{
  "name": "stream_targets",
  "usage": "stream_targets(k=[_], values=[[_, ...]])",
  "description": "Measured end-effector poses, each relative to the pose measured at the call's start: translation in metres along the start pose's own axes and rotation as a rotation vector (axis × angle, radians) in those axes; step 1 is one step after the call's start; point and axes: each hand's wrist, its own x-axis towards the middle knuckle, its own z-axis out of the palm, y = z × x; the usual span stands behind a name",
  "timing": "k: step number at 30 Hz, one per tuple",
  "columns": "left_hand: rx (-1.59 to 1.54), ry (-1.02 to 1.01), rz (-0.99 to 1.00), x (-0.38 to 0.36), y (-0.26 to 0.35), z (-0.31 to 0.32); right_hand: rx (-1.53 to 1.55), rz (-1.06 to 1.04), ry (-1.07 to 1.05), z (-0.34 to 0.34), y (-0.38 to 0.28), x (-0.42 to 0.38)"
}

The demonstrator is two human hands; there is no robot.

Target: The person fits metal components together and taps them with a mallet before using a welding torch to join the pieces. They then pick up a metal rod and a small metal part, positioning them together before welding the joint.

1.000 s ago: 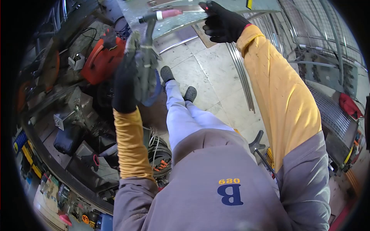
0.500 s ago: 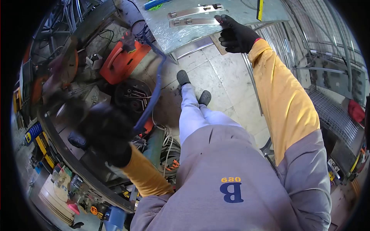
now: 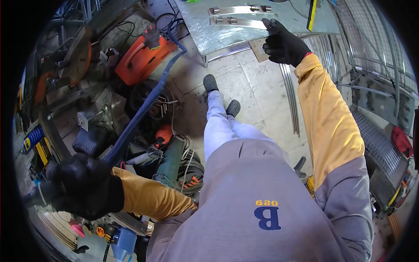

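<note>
Two hands, left point(image 3: 87, 187) clenching cable point(image 3: 140, 114), right point(image 3: 284, 43) pinching strip point(image 3: 248, 22)

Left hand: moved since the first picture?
Yes. Judged against the metal table, the left hand has swung away from its edge, back and out to the person's left.

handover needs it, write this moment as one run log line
left hand: closed around blue cable | right hand: at end of nearer metal strip | nearer metal strip: on table
</note>
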Motion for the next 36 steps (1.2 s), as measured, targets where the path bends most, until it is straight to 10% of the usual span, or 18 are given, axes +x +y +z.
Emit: stream_targets(k=[4,10,17,20,22,36], values=[[0.211,0.371,0.118,0.006,-0.022,0.024,0.012,0.022,-0.028,-0.002,0.001,0.006],[-0.042,0.210,0.098,0.007,-0.041,0.000,0.393,-0.001,-0.336,-0.017,0.032,0.028],[-0.117,0.434,-0.132,0.003,-0.097,0.016,0.700,0.141,-0.210,0.063,0.080,-0.017],[-0.083,0.387,-0.090,-0.010,-0.130,0.001,0.703,0.112,-0.129,0.104,0.039,-0.024],[0.022,0.475,-0.429,-0.013,-0.142,-0.022,0.706,0.139,-0.047,0.116,0.008,-0.008],[0.139,0.490,-0.321,0.042,-0.149,0.006,0.550,0.001,-0.057,0.080,0.034,-0.011]])
